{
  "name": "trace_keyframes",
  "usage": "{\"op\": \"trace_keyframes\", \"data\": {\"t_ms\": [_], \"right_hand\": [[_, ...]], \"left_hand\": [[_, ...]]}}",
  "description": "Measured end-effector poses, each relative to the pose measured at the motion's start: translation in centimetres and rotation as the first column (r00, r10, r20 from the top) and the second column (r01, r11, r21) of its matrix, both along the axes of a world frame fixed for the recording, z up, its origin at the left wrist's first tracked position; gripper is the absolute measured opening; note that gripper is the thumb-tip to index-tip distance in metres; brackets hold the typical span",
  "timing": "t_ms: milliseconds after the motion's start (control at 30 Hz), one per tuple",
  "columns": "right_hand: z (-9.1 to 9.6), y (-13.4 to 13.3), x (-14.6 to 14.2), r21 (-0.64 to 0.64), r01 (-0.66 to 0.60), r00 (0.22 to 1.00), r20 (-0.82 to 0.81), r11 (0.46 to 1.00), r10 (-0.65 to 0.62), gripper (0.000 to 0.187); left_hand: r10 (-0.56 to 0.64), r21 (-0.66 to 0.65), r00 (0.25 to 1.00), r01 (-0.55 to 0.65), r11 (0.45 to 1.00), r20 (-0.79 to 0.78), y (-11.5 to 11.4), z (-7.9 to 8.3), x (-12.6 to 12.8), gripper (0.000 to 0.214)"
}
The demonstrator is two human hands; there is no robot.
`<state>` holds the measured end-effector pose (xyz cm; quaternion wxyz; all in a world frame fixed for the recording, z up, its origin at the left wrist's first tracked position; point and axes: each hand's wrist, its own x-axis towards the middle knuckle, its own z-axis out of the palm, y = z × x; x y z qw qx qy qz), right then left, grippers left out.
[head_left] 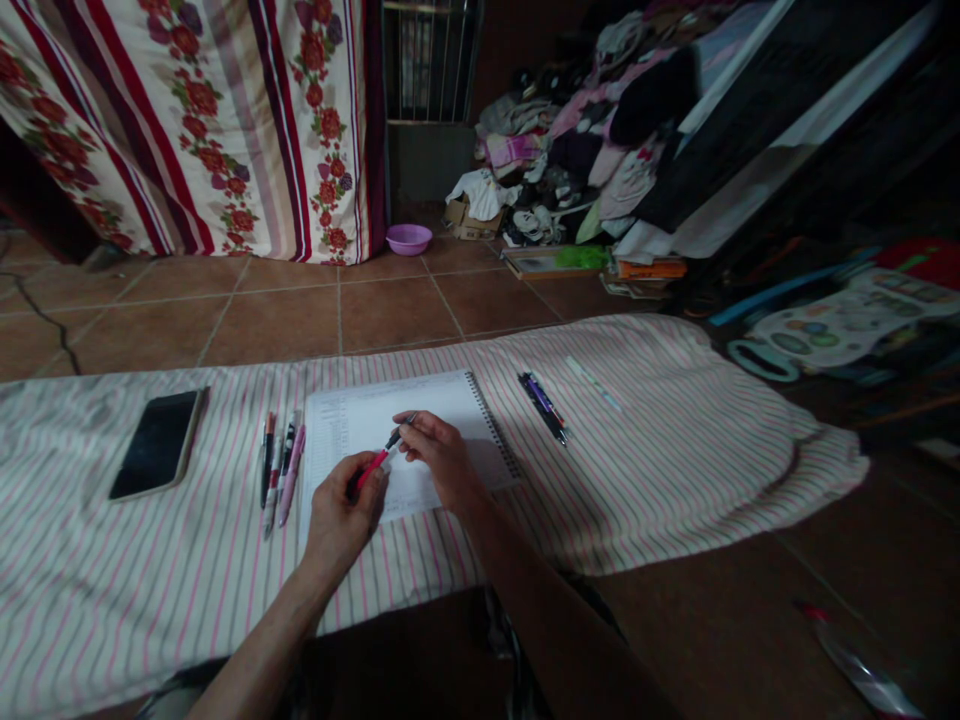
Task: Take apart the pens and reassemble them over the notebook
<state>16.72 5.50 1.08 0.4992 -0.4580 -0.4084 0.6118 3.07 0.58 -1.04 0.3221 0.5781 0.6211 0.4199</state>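
Observation:
Both my hands hold one red pen [377,461] over a spiral notebook [420,415] that lies open on a striped cloth [637,470]. My left hand [341,515] is closed round the pen's rear end. My right hand [442,455] pinches its dark tip end with thumb and fingers. The pen slants up to the right, just above the lined page.
Left of the notebook lie several pens [277,470] and a dark phone [157,443]. Two more pens [545,405] and a pale one [592,383] lie to its right. Beyond are a tiled floor, a purple bowl [409,238], a floral curtain [210,120] and a heap of clothes [585,130].

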Motion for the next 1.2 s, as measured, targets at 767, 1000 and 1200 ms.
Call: {"op": "trace_keyframes", "data": {"t_ms": [767, 1000, 1200], "right_hand": [[-1.5, 0.5, -0.6, 0.010, 0.011, 1.000, 0.008, 1.000, -0.011, 0.024], [-1.5, 0.4, -0.7, 0.006, 0.006, 1.000, 0.018, 1.000, -0.006, 0.023], [-1.3, 0.3, -0.7, 0.000, -0.020, 1.000, 0.007, 1.000, 0.020, 0.023]], "left_hand": [[0.021, 0.032, 1.000, -0.020, 0.999, -0.019, 0.3, 0.2, -0.3, 0.034], [-0.004, 0.056, 0.999, 0.007, 0.998, -0.053, 0.4, 0.1, -0.4, 0.034], [-0.032, 0.059, 0.999, 0.034, 0.998, -0.028, 0.4, 0.2, -0.3, 0.033]]}}
